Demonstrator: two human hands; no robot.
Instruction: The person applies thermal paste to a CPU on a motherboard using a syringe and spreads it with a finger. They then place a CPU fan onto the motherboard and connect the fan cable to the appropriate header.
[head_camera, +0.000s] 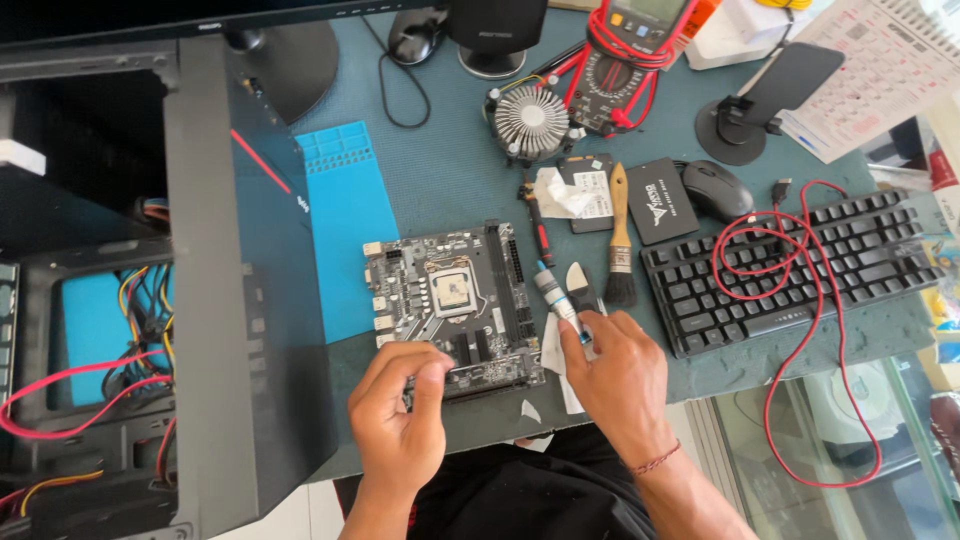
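Two hands at the counter's near edge: right hand (618, 372) closed on a thermal-paste syringe (556, 298), long axis pointing up-left, left hand (400, 405) curled, pinching the motherboard's (450, 300) near edge.

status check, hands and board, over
Left hand pinching at motherboard's front edge. Right hand gripping a small syringe beside the board. Brush and keyboard off to the right, not blocking.

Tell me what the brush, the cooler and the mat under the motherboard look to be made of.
Brush: pale, seemingly wooden handle, dark bristles. Cooler: bare silvery metal, probably aluminium, judging by its thin radial fins. Mat: matte blue, likely silicone or rubber, with moulded compartments along its top edge.
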